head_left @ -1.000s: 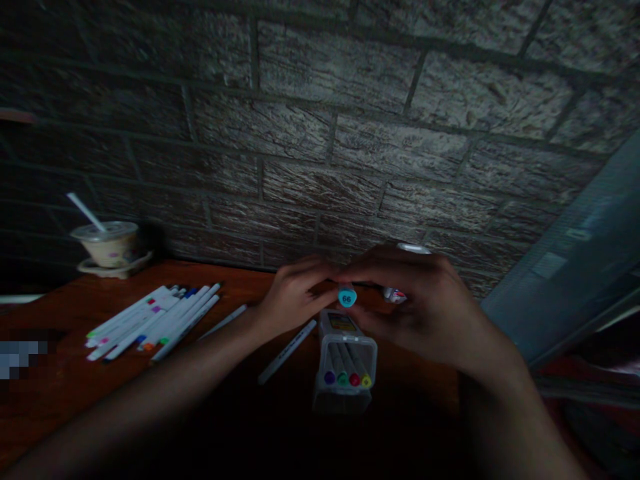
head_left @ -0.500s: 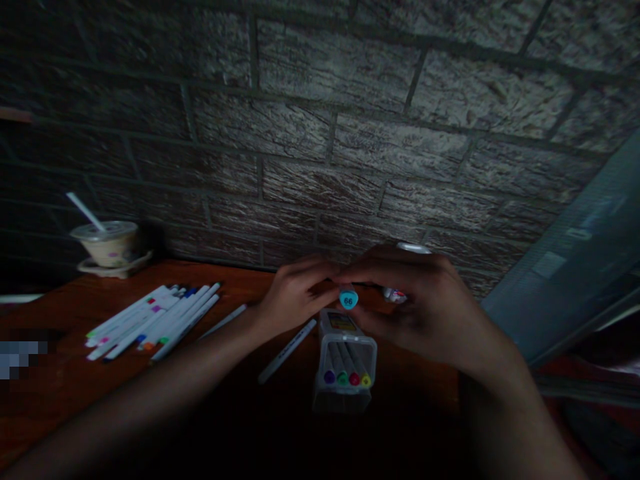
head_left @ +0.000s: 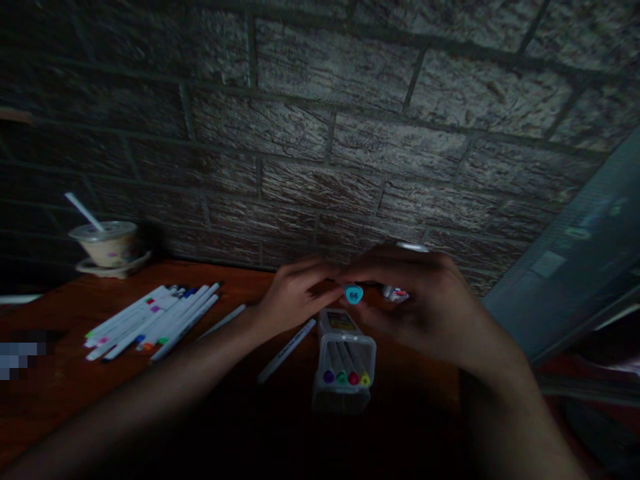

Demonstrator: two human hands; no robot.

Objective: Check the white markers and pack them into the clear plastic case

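A marker [head_left: 354, 295] with a light-blue end numbered 66 points toward me, its barrel mostly hidden behind the fingers. My right hand [head_left: 420, 300] curls over it, thumb and fingers closed around the blue end. From the other side, the fingertips of my left hand [head_left: 303, 287] pinch at the same marker. Just below my hands lies a clear plastic case [head_left: 345, 363], its open end facing me. Purple, green, red and yellow marker ends form a row inside it. A single white marker [head_left: 287, 351] rests on the table left of the case.
Left of my forearm, many white markers [head_left: 155, 320] lie in a loose pile. Another marker [head_left: 223, 321] is partly behind my left arm. A lidded cup with a straw [head_left: 107, 243] stands at the back left. A stone-block wall [head_left: 320, 133] rises behind the wooden table [head_left: 55, 310].
The blue marker end has shifted slightly right and up, and turned a little in my fingers. Both hands stay nearly in place; the case and loose markers have not moved.
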